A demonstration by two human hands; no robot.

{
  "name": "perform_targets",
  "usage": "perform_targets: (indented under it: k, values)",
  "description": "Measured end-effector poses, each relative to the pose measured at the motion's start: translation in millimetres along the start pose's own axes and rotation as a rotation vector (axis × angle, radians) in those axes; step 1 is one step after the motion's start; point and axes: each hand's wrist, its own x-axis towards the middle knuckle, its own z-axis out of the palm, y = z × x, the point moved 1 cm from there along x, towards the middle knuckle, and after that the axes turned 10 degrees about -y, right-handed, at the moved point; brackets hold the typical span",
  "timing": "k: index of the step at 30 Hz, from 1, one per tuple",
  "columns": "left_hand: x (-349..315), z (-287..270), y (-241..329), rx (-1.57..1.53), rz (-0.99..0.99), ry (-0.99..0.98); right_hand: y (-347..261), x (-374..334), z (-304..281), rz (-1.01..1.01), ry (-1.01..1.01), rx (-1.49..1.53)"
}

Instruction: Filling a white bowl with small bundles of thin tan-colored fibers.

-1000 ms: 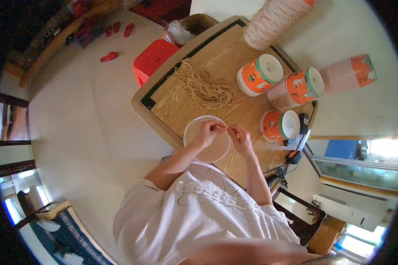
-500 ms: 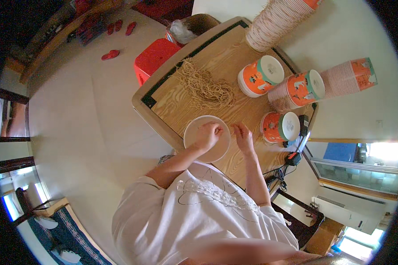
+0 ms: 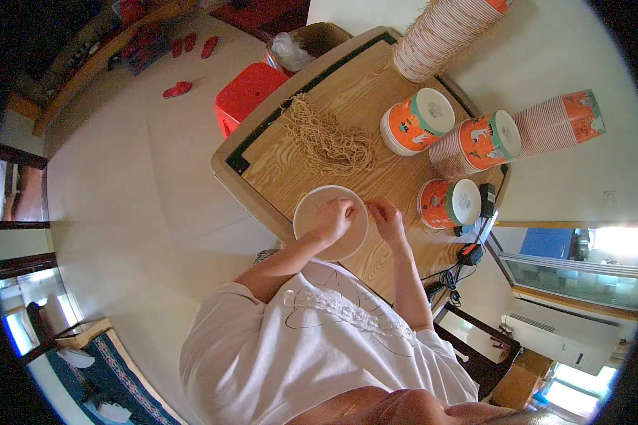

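Observation:
A white round paper bucket [image 3: 351, 241] stands mouth up at the table's near edge, close to my body. My left hand [image 3: 335, 217] reaches over its mouth, fingers curled in a pinch; anything between them is too small to make out. At the bucket's right rim my right hand [image 3: 388, 218] is closed in a pinch too, and what its fingertips hold cannot be told. Beyond the bucket lies a loose heap of tan twisted paper cords [image 3: 329, 138]. To the right of my right hand, a short stack of orange printed paper buckets [image 3: 436, 204] sits upside down.
More orange bucket stacks [image 3: 406, 127] stand farther back, and a tall leaning stack [image 3: 443, 39] has tan cords along it. A black adapter [image 3: 469, 253] with cables is at the table's right edge. A red stool [image 3: 252, 92] stands beyond the table's left edge.
My right hand has shifted slightly left, its fingertips now nearer the bucket's rim. The left hand stays nearly still over the bucket; the cord heap and stacks have not moved.

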Motion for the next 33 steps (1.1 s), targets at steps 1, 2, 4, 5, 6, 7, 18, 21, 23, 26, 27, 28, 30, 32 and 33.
perform_targets:
  k: [1,2,4,5,6,7,18,21,23,26,27,28,30,32,33]
  values:
    - [0,2,-2,-0.003,0.001,0.015,-1,0,0,-0.001,-0.002,0.0]
    - [0,3,-3,-0.006,0.002,0.03,-1,0,0,-0.01,-0.02,0.01]
    - [1,2,1,-0.015,-0.003,0.039,0,0,-1,-0.015,-0.035,0.02]
    - [1,2,2,-0.022,-0.009,0.049,2,0,-1,-0.021,-0.036,0.021]
    - [1,3,1,-0.023,-0.01,0.051,-1,1,-1,-0.03,-0.04,0.022]
    - [2,5,-2,-0.016,-0.004,0.053,-5,2,-1,-0.031,-0.042,0.022]
    - [3,5,1,-0.005,0.049,0.109,3,2,2,0.018,-0.075,0.063]
    - [4,6,2,-0.038,-0.027,-0.017,9,2,5,0.002,-0.046,-0.002]
    - [4,4,6,0.053,0.134,0.123,7,1,5,0.046,-0.036,0.053]
    - [17,-9,9,0.336,0.34,0.221,-16,4,-3,0.101,-0.03,0.088]
    - [21,-9,5,0.334,0.341,0.221,-19,6,-7,0.119,-0.025,0.067]
    - [25,-8,-1,0.394,0.322,0.149,-18,9,-9,0.12,-0.026,0.065]
    - [31,-10,-1,0.451,0.305,0.075,-14,15,-13,0.054,0.027,0.027]
    - [31,-23,12,0.467,0.2,-0.192,-24,19,-19,0.124,-0.017,0.008]
    - [31,-27,17,0.466,0.201,-0.191,-27,20,-22,0.192,-0.055,-0.013]
